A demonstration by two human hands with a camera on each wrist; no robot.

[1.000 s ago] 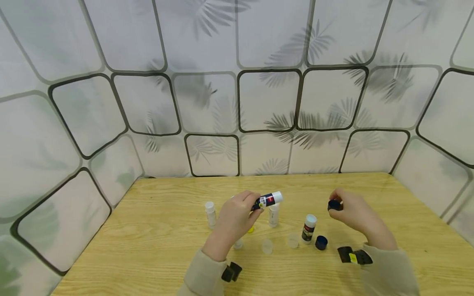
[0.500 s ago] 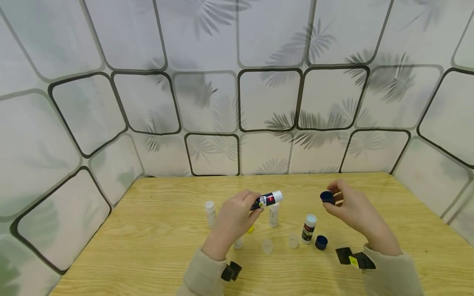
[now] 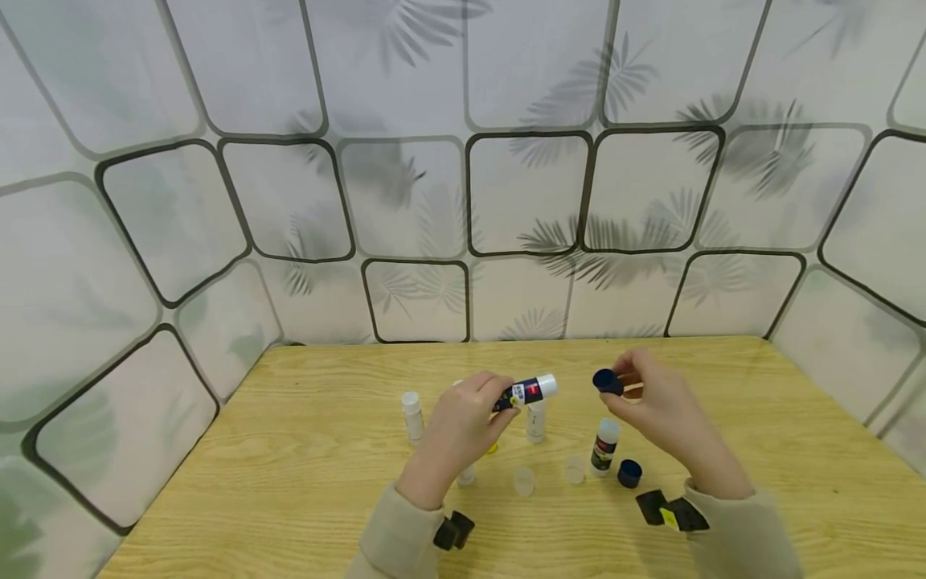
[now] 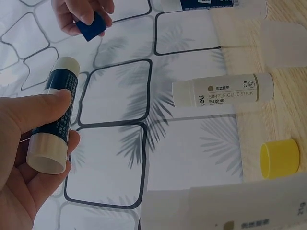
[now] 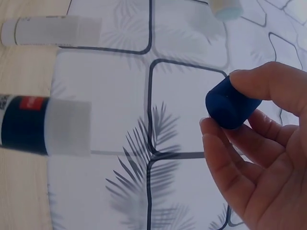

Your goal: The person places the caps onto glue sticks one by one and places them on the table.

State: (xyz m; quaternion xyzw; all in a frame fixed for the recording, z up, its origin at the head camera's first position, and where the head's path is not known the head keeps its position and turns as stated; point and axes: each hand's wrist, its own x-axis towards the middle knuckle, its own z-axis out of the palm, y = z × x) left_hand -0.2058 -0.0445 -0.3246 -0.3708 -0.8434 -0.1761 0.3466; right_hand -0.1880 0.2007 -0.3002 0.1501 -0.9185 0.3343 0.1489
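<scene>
My left hand grips a dark blue glue stick above the table, its white top tilted up toward the right. Between thumb and fingers, my right hand pinches a dark blue cap, its hollow side facing left in the head view. A short gap separates the cap from the glue stick's white end. Below the right hand a second dark blue glue stick stands upright with its white top bare. Beside it on the table lies another dark blue cap.
White glue sticks stand upright on the wooden table, one partly behind the left hand. Two translucent caps sit near the middle. A yellow cap is close to the left hand. Patterned cloth walls the back and sides.
My right hand has moved left with the dark blue cap, closing in on the held glue stick, and the cap has turned its hollow side leftward. The left hand stays nearly still.
</scene>
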